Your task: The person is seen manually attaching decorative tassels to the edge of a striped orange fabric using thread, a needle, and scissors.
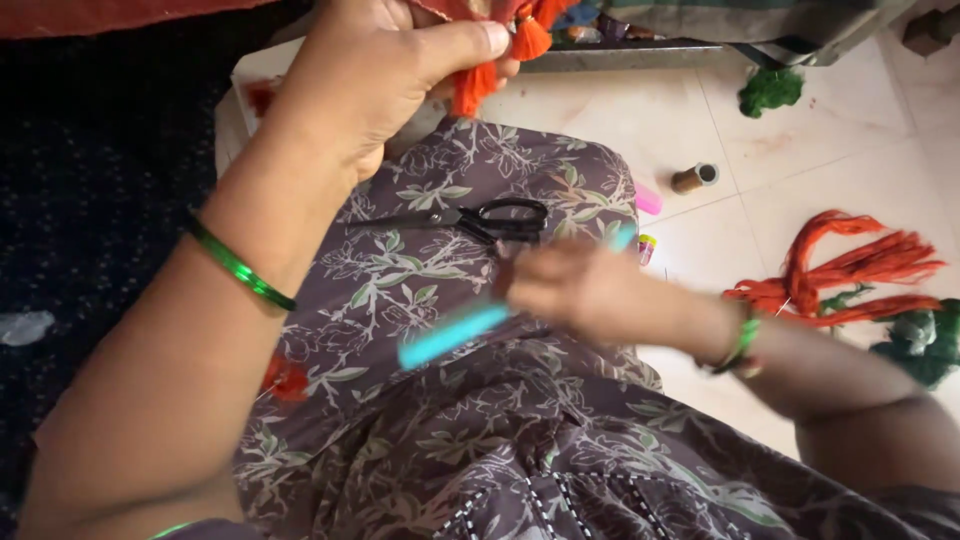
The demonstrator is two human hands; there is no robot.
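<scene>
My left hand (385,70) is raised at the top of the view, pinching orange thread tassels (478,82) on the edge of a cloth. My right hand (575,290) is lower, over my lap, blurred with motion, and grips a long turquoise comb-like tool (455,335) that points down to the left. Black scissors (490,218) lie shut on my patterned grey-brown dress (450,420), just above the right hand. Both wrists carry green bangles.
On the tiled floor (800,160) to the right lie a bundle of orange thread (850,275), green thread clumps (770,90), a brown thread spool (693,178) and a pink object (648,200). A dark cloth (100,200) covers the left side.
</scene>
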